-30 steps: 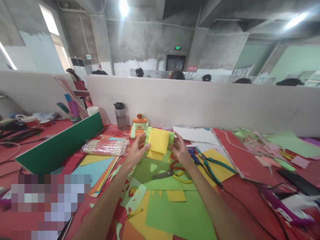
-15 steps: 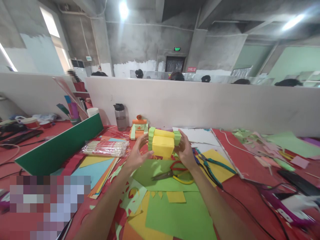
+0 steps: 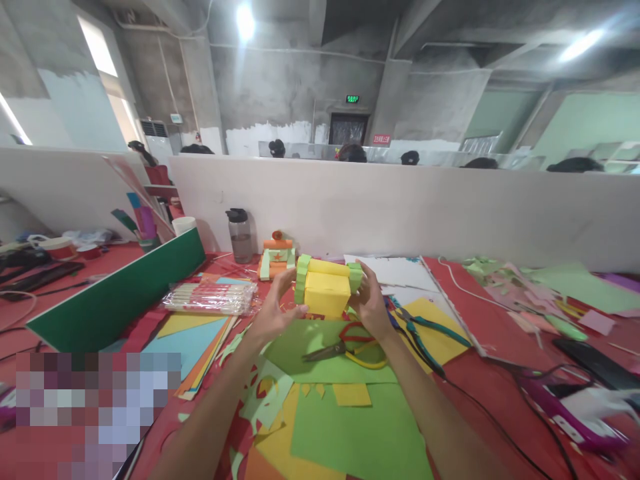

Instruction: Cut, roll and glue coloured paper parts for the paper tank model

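Observation:
Between my two hands is a yellow paper model [image 3: 327,290] with a boxy body and light green strips along both sides. My left hand [image 3: 277,307] grips its left side, thumb at the lower edge. On the right side my right hand [image 3: 369,297] closes round the green strip, its fingertips partly hidden behind the model. The model is held up above green paper sheets [image 3: 360,427]. Below it lie scissors [image 3: 345,350] with red and yellow handles. Pliers [image 3: 425,327] with teal handles rest on yellow paper to the right. Small yellow paper pieces [image 3: 353,395] lie nearer me.
An orange and pale green paper model [image 3: 277,259] stands behind, beside a water bottle [image 3: 240,235]. Wrapped sticks [image 3: 210,298] and coloured paper [image 3: 185,340] lie left, near a green board [image 3: 120,293]. Paper scraps [image 3: 540,293] and a cable [image 3: 493,407] are right. A white partition [image 3: 400,207] closes the back.
The yellow model stays in both hands, very slightly tilted. The whole view has shifted a little; nothing was let go or picked up.

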`<action>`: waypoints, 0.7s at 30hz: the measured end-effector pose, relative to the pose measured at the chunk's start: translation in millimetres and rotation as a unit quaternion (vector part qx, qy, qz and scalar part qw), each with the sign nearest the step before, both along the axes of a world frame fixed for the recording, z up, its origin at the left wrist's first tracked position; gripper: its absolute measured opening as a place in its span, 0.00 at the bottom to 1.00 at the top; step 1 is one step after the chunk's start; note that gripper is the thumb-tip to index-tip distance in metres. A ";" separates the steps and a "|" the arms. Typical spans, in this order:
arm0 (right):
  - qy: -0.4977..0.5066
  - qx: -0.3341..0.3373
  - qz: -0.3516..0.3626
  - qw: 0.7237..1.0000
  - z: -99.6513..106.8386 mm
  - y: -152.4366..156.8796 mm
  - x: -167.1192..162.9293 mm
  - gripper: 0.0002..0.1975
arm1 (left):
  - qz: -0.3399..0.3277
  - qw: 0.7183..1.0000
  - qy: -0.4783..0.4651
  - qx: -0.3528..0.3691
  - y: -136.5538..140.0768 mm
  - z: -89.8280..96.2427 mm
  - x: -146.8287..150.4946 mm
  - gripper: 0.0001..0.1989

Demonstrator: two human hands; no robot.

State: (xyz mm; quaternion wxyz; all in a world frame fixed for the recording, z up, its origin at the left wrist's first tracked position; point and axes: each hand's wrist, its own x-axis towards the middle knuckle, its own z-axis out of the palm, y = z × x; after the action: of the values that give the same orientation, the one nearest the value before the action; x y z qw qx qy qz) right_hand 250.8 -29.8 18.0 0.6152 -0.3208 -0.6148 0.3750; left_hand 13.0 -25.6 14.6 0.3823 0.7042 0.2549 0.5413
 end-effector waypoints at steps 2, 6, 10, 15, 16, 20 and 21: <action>0.003 0.000 0.008 1.000 1.7 -1.6 0.0 0.43 | -0.004 1.000 -0.003 -0.006 -0.6 -0.2 0.0 0.37; 0.022 -0.013 0.030 0.999 4.0 -2.9 -0.6 0.42 | -0.011 0.999 -0.018 -0.038 -1.6 -0.5 0.2 0.33; 0.038 -0.070 0.026 0.997 -0.8 2.4 -0.4 0.39 | 0.000 0.994 -0.010 -0.105 -1.8 1.6 -0.1 0.32; 0.050 -0.160 0.017 0.986 -12.8 11.9 0.9 0.33 | 0.026 0.976 0.031 -0.215 -2.3 3.5 -1.5 0.33; 0.048 -0.176 0.022 0.983 -14.9 13.3 1.0 0.32 | 0.034 0.972 0.034 -0.228 -1.6 2.4 -1.9 0.31; 0.013 -0.203 0.016 0.979 -20.9 17.3 1.0 0.30 | 0.076 0.957 0.035 -0.279 6.9 -9.0 -5.5 0.26; 0.000 -0.200 0.008 0.980 -21.6 17.7 1.2 0.29 | 0.081 0.954 0.030 -0.288 10.1 -13.1 -7.0 0.25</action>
State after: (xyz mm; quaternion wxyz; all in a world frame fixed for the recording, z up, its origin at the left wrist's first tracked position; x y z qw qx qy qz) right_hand 252.0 -12.1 -3.6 0.5355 -0.4325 -0.5302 0.4950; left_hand 6.0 -15.6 1.5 0.5155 0.5572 0.4677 0.4528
